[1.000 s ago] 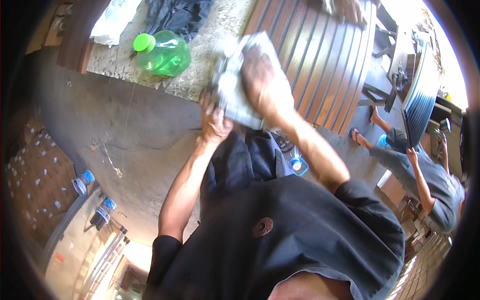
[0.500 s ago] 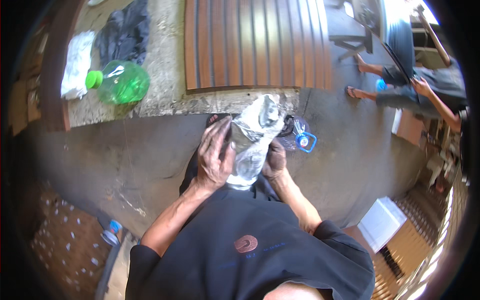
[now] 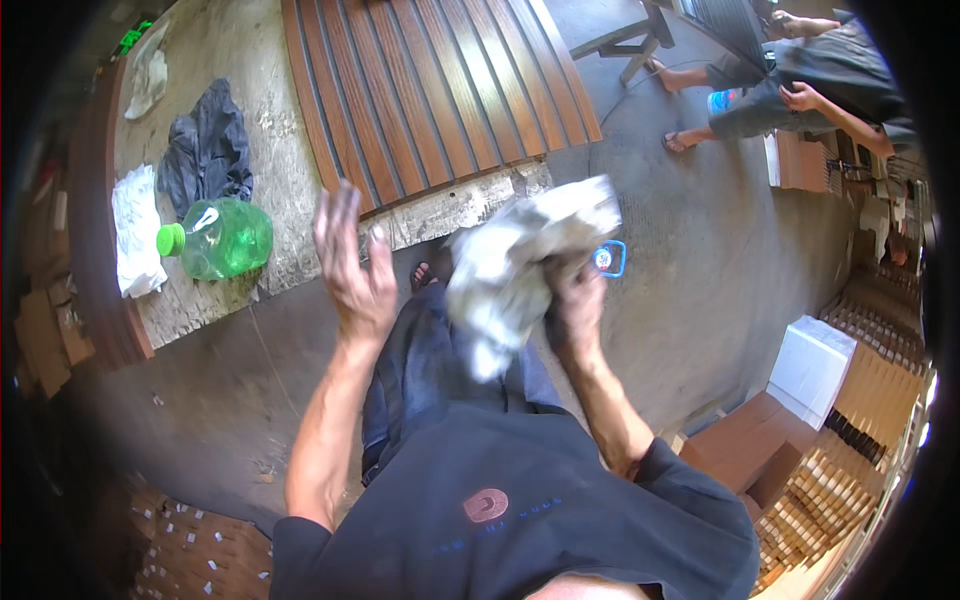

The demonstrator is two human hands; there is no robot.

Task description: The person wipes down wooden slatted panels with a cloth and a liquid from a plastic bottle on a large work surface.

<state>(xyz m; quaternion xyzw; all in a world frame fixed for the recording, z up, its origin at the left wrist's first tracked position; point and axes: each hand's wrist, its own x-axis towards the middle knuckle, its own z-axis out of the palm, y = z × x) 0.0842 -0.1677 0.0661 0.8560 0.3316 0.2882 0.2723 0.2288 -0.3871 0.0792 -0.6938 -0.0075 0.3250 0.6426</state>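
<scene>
Since half a second ago the left hand (image 3: 352,262) has let go, fingers spread wide; right hand (image 3: 580,305) alone grips the crumpled grey-white rag (image 3: 515,265) just off the desk's (image 3: 290,190) near edge.

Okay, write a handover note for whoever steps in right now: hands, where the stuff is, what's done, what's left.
Right hand: closed on a crumpled grey-white rag, held up in front of the body.
Left hand: open, fingers spread, holding nothing, raised beside the rag.
On the concrete slab: a ribbed brown wooden panel, a green plastic jug, a dark cloth and a white cloth.
Done: rag is in hand.
Left: the rag is off the panel; whether the panel has been wiped cannot be told.
</scene>
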